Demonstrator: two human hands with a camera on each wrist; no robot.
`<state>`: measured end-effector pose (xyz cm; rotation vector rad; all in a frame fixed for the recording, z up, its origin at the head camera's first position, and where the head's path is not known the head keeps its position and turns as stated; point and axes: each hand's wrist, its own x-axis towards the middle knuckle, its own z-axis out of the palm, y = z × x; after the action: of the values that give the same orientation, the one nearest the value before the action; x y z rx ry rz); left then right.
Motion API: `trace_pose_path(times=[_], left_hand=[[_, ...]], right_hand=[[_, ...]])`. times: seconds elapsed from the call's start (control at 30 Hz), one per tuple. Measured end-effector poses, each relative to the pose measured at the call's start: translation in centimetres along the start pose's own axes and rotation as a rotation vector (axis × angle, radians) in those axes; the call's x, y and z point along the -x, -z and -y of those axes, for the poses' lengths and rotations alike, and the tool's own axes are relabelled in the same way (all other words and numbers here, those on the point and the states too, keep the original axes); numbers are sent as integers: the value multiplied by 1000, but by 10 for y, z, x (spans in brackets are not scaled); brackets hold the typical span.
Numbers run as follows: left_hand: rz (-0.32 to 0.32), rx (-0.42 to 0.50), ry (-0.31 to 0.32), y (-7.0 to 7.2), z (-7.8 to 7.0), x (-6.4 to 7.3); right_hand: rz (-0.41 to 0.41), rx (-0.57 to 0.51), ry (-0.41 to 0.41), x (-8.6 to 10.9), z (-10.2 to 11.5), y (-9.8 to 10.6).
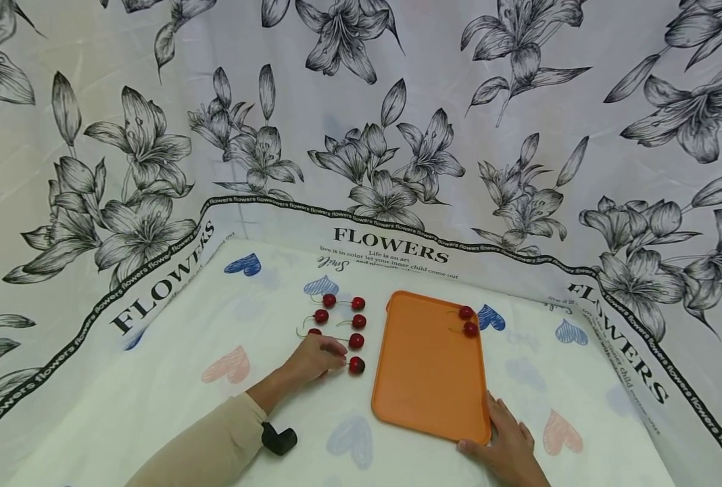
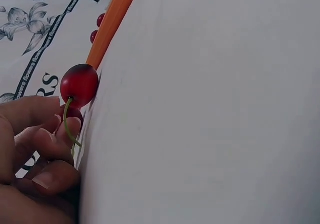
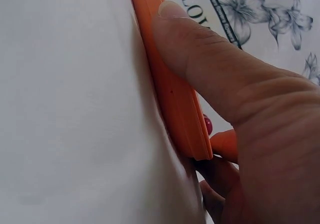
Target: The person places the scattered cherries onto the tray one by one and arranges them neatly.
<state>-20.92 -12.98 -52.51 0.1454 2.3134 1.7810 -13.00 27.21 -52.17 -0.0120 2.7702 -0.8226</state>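
Observation:
My left hand (image 1: 314,357) is among the red cherries on the cloth, its fingers loosely bent beside the nearest cherry (image 1: 356,366). In the left wrist view that cherry (image 2: 80,85) has its green stem (image 2: 69,124) hanging across the fingertips; no grip on it shows. Another cherry (image 2: 74,115) is partly hidden behind the fingers. My right hand (image 1: 507,436) holds the near right corner of an orange tray (image 1: 428,379), thumb (image 3: 175,38) against its near side and fingers round the right side. Two cherries (image 1: 466,312) lie at the tray's far right corner.
Left of the tray, several cherries (image 1: 357,322) stand in two rough columns, one partly hidden by the left hand. A white cloth (image 1: 300,467) with printed hearts covers the surface. Behind it hangs a flower-printed curtain (image 1: 428,88).

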Motion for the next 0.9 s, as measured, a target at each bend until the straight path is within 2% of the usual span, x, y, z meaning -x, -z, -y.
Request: trace_pose_path(times=[0.13, 0.3, 0.43, 0.57, 0.63, 0.8, 0.9], left_hand=[[29, -43, -49, 4, -1, 2], [-6, -132, -94, 4, -4, 4], [1, -133, -114, -3, -11, 4], [28, -54, -79, -17, -27, 0], [40, 24, -34, -28, -36, -4], [68, 226, 53, -64, -53, -19], [82, 258, 81, -87, -60, -30]], right_hand=[[-11, 8, 11, -1, 2, 0], [-7, 15, 12, -1, 4, 1], [6, 19, 4, -1, 5, 1], [9, 18, 3, -2, 3, 1], [8, 14, 3, -2, 3, 1], [15, 22, -8, -3, 0, 0], [14, 27, -16, -3, 0, 0]])
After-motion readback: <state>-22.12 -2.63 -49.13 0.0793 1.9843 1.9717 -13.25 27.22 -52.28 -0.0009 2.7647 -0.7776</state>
